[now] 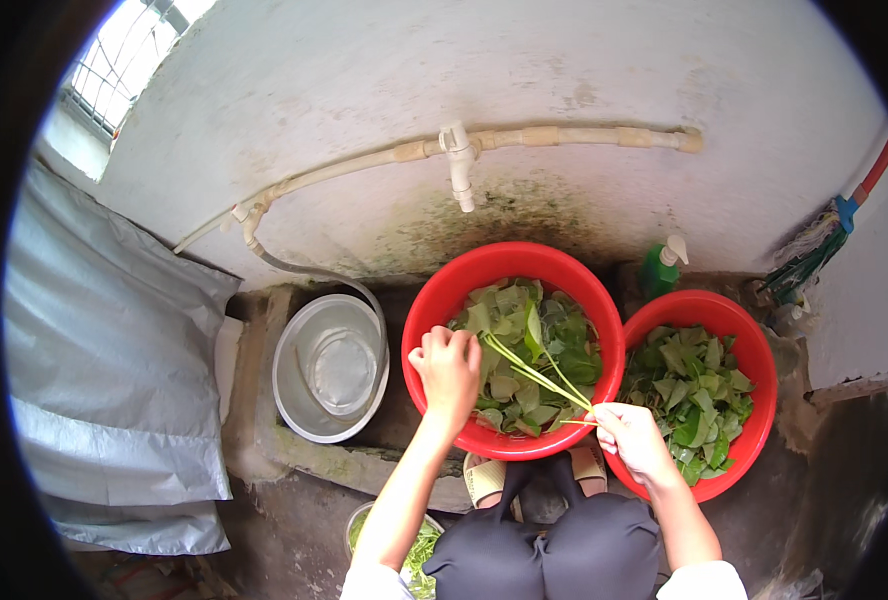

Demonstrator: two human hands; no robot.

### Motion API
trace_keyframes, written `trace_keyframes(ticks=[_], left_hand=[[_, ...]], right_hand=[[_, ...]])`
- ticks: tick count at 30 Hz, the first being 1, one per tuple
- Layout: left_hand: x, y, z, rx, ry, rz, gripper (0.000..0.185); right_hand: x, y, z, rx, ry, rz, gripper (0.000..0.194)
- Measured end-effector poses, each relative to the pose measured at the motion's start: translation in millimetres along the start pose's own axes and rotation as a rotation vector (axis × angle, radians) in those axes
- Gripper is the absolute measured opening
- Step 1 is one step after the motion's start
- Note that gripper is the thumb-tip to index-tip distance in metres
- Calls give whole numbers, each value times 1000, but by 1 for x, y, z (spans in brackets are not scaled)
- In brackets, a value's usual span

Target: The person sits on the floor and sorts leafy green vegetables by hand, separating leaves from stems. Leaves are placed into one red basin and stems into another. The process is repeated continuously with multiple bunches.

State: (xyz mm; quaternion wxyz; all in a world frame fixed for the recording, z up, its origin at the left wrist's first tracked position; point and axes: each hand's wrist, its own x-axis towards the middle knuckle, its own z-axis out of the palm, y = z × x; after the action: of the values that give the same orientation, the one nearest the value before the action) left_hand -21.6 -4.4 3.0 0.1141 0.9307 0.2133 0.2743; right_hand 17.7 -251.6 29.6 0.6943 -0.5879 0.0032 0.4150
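Note:
In front of me stands a large red plastic basin (609, 322) with green leaves (504, 390) lying in water. My right hand (634, 441), at the basin's near right rim, grips a few thin green stems (541, 379). They slant up and left across the basin, and one leaf (534, 330) stands up at their far part. My left hand (445, 371) is above the basin's left side, close to the stems' far ends. Its fingers are curled downward, which hides whether anything is between them.
A smaller red basin (765, 375) full of leaves touches the large one on the right. To the left, a grey hose (354, 281) runs into a metal basin (286, 375). A wall tap (459, 165), a green pump bottle (658, 274) and a bowl of stems (423, 547) are around me.

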Motion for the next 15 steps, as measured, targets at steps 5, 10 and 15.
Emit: trace_keyframes(ticks=[5, 10, 15], left_hand=[[-2, 26, -23, -203, -119, 374, 45], [0, 35, -19, 82, -236, 645, 28], [4, 36, -13, 66, -279, 671, 14]], right_hand=[[1, 7, -8, -347, 55, -96, 23], [-2, 4, -4, -395, 51, -77, 23], [-3, 4, -5, -390, 50, -84, 23]])
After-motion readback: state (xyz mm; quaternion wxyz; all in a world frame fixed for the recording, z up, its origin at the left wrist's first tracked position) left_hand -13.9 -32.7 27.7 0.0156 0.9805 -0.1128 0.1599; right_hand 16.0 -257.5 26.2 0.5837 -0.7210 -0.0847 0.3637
